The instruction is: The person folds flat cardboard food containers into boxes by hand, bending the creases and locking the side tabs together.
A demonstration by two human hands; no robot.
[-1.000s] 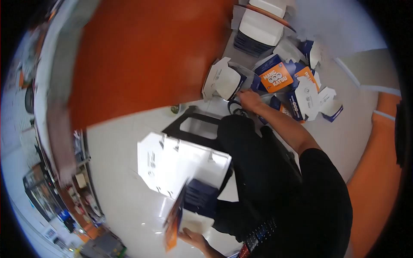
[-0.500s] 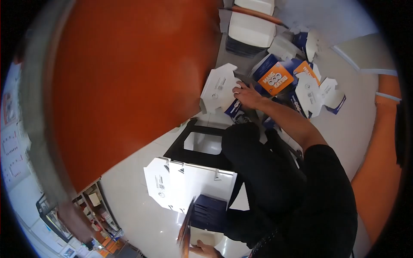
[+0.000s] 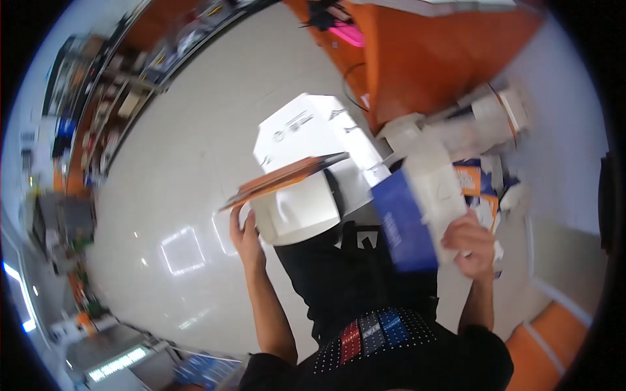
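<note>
My left hand (image 3: 248, 238) grips the left edge of an open paper food box (image 3: 303, 212), white inside. Thin orange-brown panels (image 3: 280, 179) lie along its upper edge; I cannot tell if they belong to it. My right hand (image 3: 471, 244) is closed on a flattened blue-and-white carton (image 3: 407, 218), smeared by motion, held right of the box. Beyond the box, white unfolded carton sheets (image 3: 303, 130) with small black print lie in a stack, partly covered by the panels.
Loose blue and orange cartons (image 3: 469, 179) lie on the floor to the right. Near the orange panel (image 3: 424, 65) is a blurred stack of white boxes (image 3: 502, 114). Shelves (image 3: 124, 104) stand at the far left. Black-clothed legs (image 3: 358, 254) are below the box.
My right hand has come back from the floor pile with a carton. The box in my left hand has risen over my lap. The view has swung left, away from the large orange panel.
</note>
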